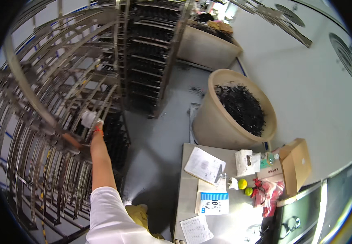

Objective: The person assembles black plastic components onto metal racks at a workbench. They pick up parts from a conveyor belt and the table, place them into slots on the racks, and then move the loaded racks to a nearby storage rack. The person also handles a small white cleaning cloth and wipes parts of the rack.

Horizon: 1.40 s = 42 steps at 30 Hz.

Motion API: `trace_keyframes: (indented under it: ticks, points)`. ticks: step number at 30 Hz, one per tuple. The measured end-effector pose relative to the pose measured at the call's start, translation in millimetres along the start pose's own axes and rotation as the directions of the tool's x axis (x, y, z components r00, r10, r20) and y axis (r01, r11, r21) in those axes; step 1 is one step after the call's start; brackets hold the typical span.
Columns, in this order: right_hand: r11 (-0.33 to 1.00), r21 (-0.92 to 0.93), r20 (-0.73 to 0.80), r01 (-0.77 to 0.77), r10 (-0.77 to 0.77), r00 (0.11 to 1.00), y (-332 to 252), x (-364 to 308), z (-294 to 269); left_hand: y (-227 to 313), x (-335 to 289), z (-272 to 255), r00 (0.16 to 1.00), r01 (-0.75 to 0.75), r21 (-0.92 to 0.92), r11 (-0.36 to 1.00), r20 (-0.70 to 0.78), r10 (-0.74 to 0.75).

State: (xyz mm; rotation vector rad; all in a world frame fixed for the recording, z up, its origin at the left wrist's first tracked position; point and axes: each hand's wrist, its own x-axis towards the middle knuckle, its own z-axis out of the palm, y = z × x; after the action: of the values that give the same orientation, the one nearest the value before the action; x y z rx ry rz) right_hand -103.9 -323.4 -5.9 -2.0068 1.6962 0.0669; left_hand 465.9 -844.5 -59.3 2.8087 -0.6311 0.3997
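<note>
We see the left hand reaching in among the rails of a metal rack, right against a crumpled white cloth-like piece; the fingers are mostly hidden, so we cannot tell whether they grasp it or merely touch it. That white piece sits between the rails, just beyond the hand. Around the wrist we see a red band, and farther back a white sleeve near some yellow fabric. Beyond the hand stands a tall rack with dark contents on many levels. Across the grey floor, we find a round beige tub holding a heap of black, strip-like pieces, and past it a long tub. Nearer us, to the right, a metal table carries a clipboard with paper, a blue-and-white printed sheet, a handwritten sheet, two yellow-green round fruits, a red packet and, toward the wall, an open cardboard box.
</note>
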Motion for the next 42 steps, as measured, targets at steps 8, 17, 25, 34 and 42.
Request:
trace_keyframes:
  ticks: [8,17,25,34,42]
  points:
    - [0.997,0.017,-0.49,0.077,-0.058,0.87,19,6,61,2,9,-31,0.897,-0.181,0.154,0.971,0.431,0.099]
    - [0.985,-0.006,-0.453,0.174,-0.158,0.877,-3,15,12,-35,40,31,0.966,-0.005,-0.985,-0.173,0.04,-0.255]
    - [0.994,-0.022,-0.521,0.111,-0.106,0.847,-2,0,35,93,-157,-131,0.97,-0.158,-0.983,-0.092,-0.172,0.173]
    - [0.995,0.065,-0.613,0.073,-0.018,0.79,9,-26,43,58,-406,-358,0.144,0.434,-0.871,-0.229,-0.184,0.972]
    - [0.817,0.433,-0.836,-0.381,0.522,0.169,16,-220,24,-44,-587,-432,-0.609,0.593,-0.57,0.569,0.144,0.78]
